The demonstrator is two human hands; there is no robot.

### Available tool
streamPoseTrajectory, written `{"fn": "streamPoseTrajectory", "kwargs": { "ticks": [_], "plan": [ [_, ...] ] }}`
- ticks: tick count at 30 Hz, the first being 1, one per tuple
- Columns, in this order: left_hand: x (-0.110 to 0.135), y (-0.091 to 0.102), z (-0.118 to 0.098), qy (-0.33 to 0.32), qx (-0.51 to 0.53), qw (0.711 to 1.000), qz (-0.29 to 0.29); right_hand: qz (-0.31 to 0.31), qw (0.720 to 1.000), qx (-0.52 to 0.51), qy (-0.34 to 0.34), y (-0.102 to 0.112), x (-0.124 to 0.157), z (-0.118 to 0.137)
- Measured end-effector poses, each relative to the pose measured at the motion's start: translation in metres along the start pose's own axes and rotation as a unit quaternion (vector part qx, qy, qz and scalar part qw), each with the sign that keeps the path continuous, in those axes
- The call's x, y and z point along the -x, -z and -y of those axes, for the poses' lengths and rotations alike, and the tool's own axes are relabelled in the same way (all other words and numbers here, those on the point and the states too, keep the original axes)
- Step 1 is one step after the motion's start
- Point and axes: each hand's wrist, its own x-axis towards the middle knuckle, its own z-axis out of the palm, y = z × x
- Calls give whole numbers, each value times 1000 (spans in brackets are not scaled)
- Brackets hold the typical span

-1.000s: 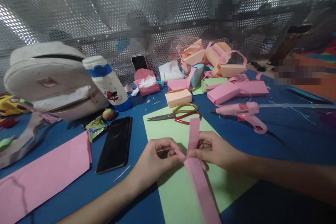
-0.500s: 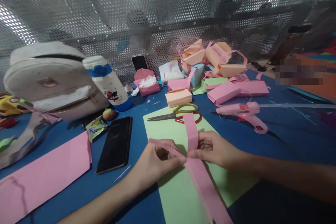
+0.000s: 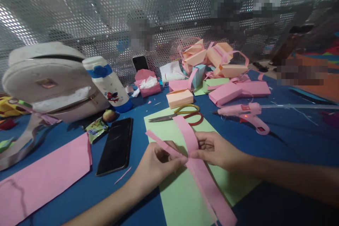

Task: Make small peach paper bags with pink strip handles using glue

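A long pink paper strip (image 3: 208, 185) runs from my fingers down toward the bottom edge of the view. Above the fingers it parts into a narrow piece leaning left and a wider piece curving up. My left hand (image 3: 162, 162) pinches the narrow piece close to the split. Thumb and fingers of my right hand (image 3: 215, 150) are closed on the wider piece, right beside it. Both hands are over a light green sheet (image 3: 176, 204). Scissors (image 3: 162, 118) with yellow and red handles lie at its far end, partly behind the strip's tip.
A pink glue gun (image 3: 246, 113) with a lit red light lies right. Folded paper boxes (image 3: 219, 58) are heaped at the back. On the left are a black phone (image 3: 116, 148), a pink sheet (image 3: 50, 174), a bottle (image 3: 107, 84) and a backpack (image 3: 50, 74). A perforated metal panel stands behind.
The free end of the wide piece has bent over to the left. The narrow piece's tip has lifted and swung slightly left. Both hands stay nearly in place.
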Motion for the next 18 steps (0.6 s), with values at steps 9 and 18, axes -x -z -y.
{"fn": "streamPoseTrajectory", "kwargs": {
  "ticks": [9,18],
  "plan": [
    [2,-7,-1,16,5,1000,-9,6,1000,-14,-11,-1,2,-7],
    [4,-2,-11,19,28,999,28,-24,999,-17,-24,-5,1,-1]
  ]
}}
